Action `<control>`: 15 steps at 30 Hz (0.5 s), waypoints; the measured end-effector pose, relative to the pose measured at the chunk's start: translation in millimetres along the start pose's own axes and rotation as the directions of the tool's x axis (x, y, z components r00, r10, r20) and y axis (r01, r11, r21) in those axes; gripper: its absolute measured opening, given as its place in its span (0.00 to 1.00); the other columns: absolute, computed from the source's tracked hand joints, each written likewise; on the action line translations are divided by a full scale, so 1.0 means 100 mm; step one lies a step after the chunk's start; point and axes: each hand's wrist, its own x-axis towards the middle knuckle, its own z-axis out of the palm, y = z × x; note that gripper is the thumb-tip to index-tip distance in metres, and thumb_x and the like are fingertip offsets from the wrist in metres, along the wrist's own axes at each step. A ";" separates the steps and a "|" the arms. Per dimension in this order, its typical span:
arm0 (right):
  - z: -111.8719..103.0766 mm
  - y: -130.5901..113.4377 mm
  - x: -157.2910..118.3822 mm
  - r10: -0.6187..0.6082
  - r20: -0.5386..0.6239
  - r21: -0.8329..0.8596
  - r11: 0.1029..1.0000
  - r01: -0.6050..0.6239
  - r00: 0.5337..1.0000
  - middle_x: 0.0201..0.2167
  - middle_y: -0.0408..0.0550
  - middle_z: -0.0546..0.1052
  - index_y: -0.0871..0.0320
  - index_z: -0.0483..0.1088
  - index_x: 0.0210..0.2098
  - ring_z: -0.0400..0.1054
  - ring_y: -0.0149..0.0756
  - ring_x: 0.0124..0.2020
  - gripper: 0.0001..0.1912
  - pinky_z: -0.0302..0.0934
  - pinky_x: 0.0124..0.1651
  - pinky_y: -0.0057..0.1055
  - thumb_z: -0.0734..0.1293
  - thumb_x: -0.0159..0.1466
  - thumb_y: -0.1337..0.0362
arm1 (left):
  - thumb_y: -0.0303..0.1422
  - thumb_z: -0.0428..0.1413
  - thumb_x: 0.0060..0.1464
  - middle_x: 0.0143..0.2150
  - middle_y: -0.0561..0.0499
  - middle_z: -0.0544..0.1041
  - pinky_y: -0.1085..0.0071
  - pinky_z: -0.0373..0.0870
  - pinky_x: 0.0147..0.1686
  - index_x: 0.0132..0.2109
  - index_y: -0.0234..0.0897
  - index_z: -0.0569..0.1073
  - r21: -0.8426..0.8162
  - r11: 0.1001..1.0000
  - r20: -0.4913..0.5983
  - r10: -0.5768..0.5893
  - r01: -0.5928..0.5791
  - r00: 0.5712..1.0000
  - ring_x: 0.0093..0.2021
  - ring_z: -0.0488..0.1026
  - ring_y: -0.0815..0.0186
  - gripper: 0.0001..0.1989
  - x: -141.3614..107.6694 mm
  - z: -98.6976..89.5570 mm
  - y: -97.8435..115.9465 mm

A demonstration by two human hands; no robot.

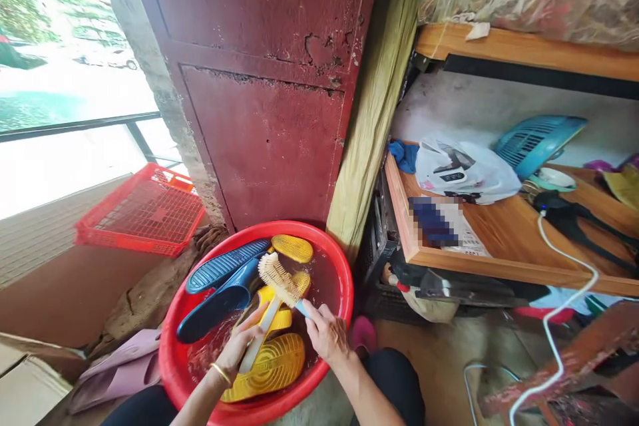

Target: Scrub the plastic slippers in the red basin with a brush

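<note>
The right hand firmly pinches the blue end of a bristle brush above a red basin of water. The left hand curls around a pale strip by a yellow slipper, hold hard to make out. Blue slippers overlap, partly underwater.

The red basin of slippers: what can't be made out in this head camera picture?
Head view:
- The yellow slipper in the red basin: partly hidden by the left hand and the brush.
- The basin's near rim: cut off by the bottom edge.
- The paper label on the shelf: blurred into squares.
- The parked car outside: washed out by glare and too small for detail.
</note>
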 end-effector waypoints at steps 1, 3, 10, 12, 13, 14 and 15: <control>-0.01 0.04 0.02 0.025 -0.007 -0.015 1.000 -0.025 1.000 0.40 0.48 0.78 0.43 0.65 0.65 0.75 0.34 0.33 0.25 0.66 0.36 0.24 0.59 0.69 0.63 | 0.34 0.57 0.34 0.42 0.47 0.84 0.69 0.69 0.28 0.53 0.38 0.80 0.025 1.000 0.014 0.010 -0.010 1.000 0.31 0.76 0.58 0.33 0.04 -0.01 -0.03; -0.03 0.12 0.03 0.097 -0.045 -0.031 0.995 -0.098 0.994 0.40 0.50 0.78 0.47 0.66 0.64 0.75 0.35 0.34 0.24 0.66 0.37 0.24 0.58 0.70 0.64 | 0.33 0.58 0.34 0.46 0.47 0.83 0.69 0.69 0.32 0.52 0.37 0.80 0.096 0.994 0.009 0.045 -0.046 0.999 0.37 0.76 0.57 0.32 0.10 -0.02 -0.07; -0.07 0.16 -0.02 -0.020 -0.021 -0.046 0.999 0.019 1.000 0.36 0.47 0.77 0.45 0.62 0.67 0.73 0.33 0.29 0.25 0.64 0.32 0.24 0.58 0.71 0.62 | 0.31 0.58 0.34 0.57 0.46 0.78 0.66 0.70 0.45 0.56 0.36 0.78 0.107 0.992 0.032 0.061 -0.064 0.998 0.50 0.74 0.52 0.35 0.17 0.05 -0.11; -0.10 0.16 0.03 0.080 0.018 -0.097 0.992 -0.078 0.997 0.37 0.48 0.77 0.45 0.61 0.67 0.74 0.34 0.30 0.26 0.65 0.33 0.24 0.57 0.71 0.63 | 0.30 0.59 0.35 0.55 0.44 0.80 0.65 0.72 0.44 0.57 0.37 0.77 0.000 1.000 0.060 -0.008 0.008 0.998 0.49 0.76 0.51 0.36 0.14 0.08 -0.09; -0.12 0.18 0.06 0.157 0.029 -0.116 0.981 -0.153 0.987 0.37 0.49 0.77 0.46 0.62 0.67 0.75 0.35 0.32 0.25 0.65 0.34 0.25 0.57 0.71 0.64 | 0.29 0.60 0.35 0.52 0.44 0.81 0.64 0.74 0.41 0.57 0.37 0.76 -0.071 0.996 0.087 -0.054 0.061 0.995 0.47 0.77 0.51 0.36 0.12 0.08 -0.08; -0.14 0.20 0.09 0.222 0.038 -0.124 0.969 -0.215 0.974 0.38 0.50 0.78 0.46 0.63 0.66 0.75 0.36 0.34 0.25 0.66 0.37 0.26 0.57 0.71 0.65 | 0.29 0.61 0.35 0.49 0.43 0.82 0.64 0.75 0.39 0.57 0.36 0.75 -0.143 0.983 0.112 -0.100 0.116 0.989 0.44 0.79 0.52 0.36 0.10 0.07 -0.07; -0.15 0.22 0.12 0.260 0.049 -0.122 0.960 -0.252 0.964 0.39 0.51 0.78 0.46 0.63 0.65 0.76 0.37 0.37 0.24 0.67 0.39 0.27 0.57 0.71 0.65 | 0.29 0.62 0.35 0.45 0.43 0.83 0.64 0.76 0.37 0.56 0.36 0.76 -0.210 0.964 0.125 -0.140 0.165 0.982 0.40 0.80 0.52 0.35 0.08 0.06 -0.06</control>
